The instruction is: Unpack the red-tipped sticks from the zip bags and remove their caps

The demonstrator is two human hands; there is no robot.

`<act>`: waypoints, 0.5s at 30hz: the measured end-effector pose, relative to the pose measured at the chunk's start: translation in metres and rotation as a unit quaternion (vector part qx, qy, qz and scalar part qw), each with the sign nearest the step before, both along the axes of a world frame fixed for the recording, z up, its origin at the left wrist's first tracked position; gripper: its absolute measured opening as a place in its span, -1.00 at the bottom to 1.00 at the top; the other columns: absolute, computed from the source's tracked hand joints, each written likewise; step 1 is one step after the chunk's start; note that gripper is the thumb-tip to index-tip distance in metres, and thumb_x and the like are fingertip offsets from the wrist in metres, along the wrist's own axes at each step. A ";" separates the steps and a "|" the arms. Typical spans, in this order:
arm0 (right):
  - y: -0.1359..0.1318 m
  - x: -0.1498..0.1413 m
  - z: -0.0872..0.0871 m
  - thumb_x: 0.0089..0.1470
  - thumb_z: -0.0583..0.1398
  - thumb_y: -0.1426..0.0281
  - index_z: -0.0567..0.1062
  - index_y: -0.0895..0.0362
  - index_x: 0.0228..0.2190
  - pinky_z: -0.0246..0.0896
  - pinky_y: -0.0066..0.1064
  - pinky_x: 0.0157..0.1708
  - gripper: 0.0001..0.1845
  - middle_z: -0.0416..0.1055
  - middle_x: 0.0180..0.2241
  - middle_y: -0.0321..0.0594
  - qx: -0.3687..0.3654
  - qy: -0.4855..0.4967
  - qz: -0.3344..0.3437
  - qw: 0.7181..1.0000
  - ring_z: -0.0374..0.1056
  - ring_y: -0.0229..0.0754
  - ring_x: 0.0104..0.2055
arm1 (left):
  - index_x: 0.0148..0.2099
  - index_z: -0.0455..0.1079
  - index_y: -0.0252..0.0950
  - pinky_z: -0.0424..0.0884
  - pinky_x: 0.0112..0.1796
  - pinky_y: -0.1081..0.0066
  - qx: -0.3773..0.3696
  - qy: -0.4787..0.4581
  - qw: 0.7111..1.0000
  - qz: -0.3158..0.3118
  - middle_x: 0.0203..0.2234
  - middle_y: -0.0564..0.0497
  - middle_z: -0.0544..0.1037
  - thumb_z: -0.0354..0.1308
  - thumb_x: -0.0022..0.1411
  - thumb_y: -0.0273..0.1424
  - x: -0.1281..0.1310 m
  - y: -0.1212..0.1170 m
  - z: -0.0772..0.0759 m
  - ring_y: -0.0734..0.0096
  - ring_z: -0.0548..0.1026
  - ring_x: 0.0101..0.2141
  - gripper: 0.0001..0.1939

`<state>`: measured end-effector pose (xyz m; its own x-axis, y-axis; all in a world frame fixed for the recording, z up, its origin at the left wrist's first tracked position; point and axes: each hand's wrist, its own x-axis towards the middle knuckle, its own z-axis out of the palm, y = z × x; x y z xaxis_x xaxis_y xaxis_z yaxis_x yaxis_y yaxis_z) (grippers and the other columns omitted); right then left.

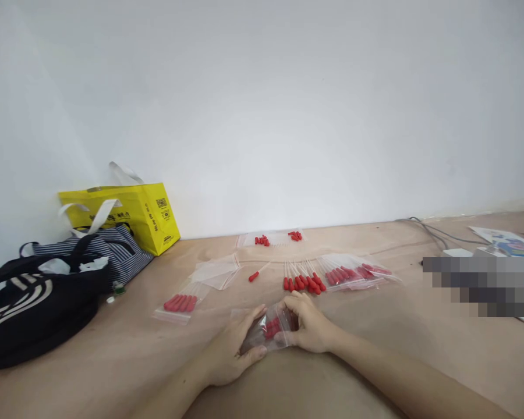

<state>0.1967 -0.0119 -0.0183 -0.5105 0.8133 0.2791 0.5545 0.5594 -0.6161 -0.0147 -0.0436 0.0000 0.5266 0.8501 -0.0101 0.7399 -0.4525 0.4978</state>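
At the near middle of the table, my left hand (233, 349) and my right hand (308, 323) both grip a small clear plastic zip bag (283, 339), one at each side. Red pieces (271, 327) show through its film; their other ends are hidden. Just beyond my right hand lies a fanned row of thin pale sticks with red ends (301, 283). A single red-ended stick (254, 276) rests apart, to the left of that row. My left hand is closed around the bag's left edge, and my right thumb presses the bag's front.
A filled clear bag (179, 304) lies left, near flat clear bags (213, 272). More filled bags (353, 273) lie right. By the wall are small red pieces (262, 240) on clear film. A yellow bag (157, 221) and black bag (39, 314) stand left; a cable (436, 234) runs right.
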 end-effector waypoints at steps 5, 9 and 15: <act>0.000 -0.003 0.000 -0.29 0.29 0.27 0.42 0.10 -0.49 -0.04 -0.33 -0.18 -0.75 0.37 -0.43 -0.36 -0.024 -0.012 0.045 0.999 0.20 -0.22 -0.29 | 0.20 -0.06 -0.22 0.10 0.06 0.16 -0.001 -0.004 1.000 0.002 0.13 -0.08 0.13 0.00 0.12 -0.22 0.001 0.000 0.003 0.16 0.13 0.09 -0.38; -0.001 0.002 0.001 -0.31 0.26 0.39 0.36 0.14 -0.58 0.02 -0.40 -0.27 -0.83 0.28 -0.59 -0.41 0.002 -0.013 0.010 1.000 0.17 -0.29 -0.44 | 0.19 -0.03 -0.21 0.08 0.07 0.16 -0.004 -0.007 1.000 0.000 0.13 -0.06 0.14 0.01 0.12 -0.23 0.002 -0.002 0.004 0.18 0.13 0.09 -0.40; 0.000 0.023 0.001 -0.33 0.12 0.60 0.31 0.15 -0.55 0.03 -0.57 -0.56 -0.82 0.25 -0.55 -0.39 -0.027 0.083 0.025 0.996 0.14 -0.37 -0.53 | 0.20 -0.06 -0.20 0.07 0.07 0.14 -0.002 -0.004 1.000 -0.007 0.14 -0.07 0.12 0.01 0.13 -0.21 -0.001 0.001 0.001 0.19 0.11 0.10 -0.39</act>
<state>0.2197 -0.0118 -0.0177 -0.5010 0.8040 0.3203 0.4151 0.5479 -0.7263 -0.0159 -0.0430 0.0013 0.5380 0.8429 -0.0100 0.7298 -0.4599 0.5059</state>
